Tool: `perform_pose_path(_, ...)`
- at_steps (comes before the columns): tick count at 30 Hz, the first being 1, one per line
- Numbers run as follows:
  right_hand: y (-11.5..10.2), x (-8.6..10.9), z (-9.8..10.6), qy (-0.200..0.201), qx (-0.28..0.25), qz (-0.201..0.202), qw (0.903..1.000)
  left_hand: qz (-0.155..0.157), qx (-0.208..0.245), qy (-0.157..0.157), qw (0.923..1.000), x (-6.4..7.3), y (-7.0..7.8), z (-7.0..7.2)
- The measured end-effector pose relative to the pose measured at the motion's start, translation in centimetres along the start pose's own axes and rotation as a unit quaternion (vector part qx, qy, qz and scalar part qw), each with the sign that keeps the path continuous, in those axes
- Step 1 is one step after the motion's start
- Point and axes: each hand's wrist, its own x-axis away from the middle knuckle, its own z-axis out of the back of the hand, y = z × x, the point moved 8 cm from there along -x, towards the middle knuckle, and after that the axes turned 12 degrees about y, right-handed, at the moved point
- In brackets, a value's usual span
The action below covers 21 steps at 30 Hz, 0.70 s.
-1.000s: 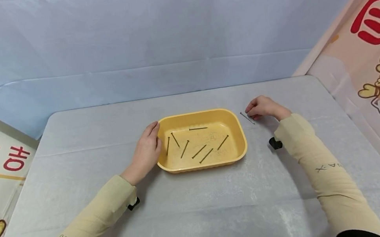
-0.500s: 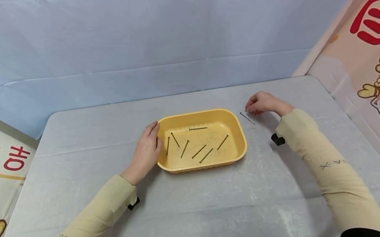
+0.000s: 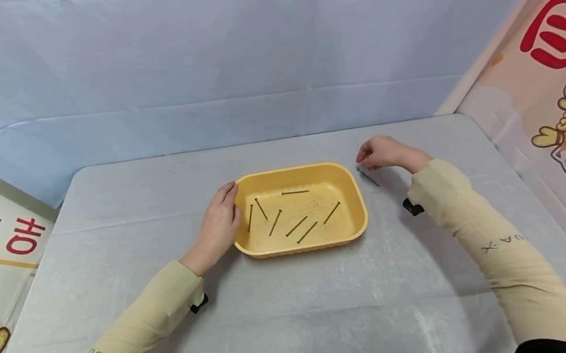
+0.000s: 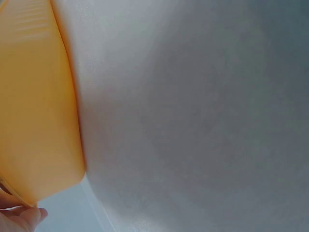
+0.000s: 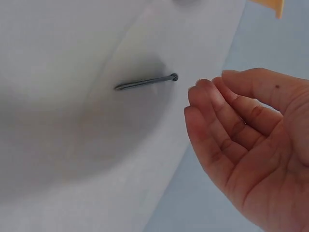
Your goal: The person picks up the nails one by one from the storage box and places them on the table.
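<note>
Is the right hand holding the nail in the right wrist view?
No, the nail lies on the table, with a visible gap between it and the right hand.

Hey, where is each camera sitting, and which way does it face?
Head: worn on the head, facing forward and down at the yellow tray on the table; left hand, right hand and both sleeves show.
Left wrist: on that wrist, facing the tray's outer wall and table; part of the left hand shows, lower left.
Right wrist: on that wrist, facing the nail outside the tray; the right hand shows.
Shared: head and right wrist both show that nail.
</note>
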Motion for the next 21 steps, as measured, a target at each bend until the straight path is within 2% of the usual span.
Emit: perform_pose_path(21, -4.2, 0.7, 0.9, 0.000, 0.071, 0.067, 0.9952, 0.003, -0.004, -0.004, 1.0000, -0.2, -0.2, 0.0)
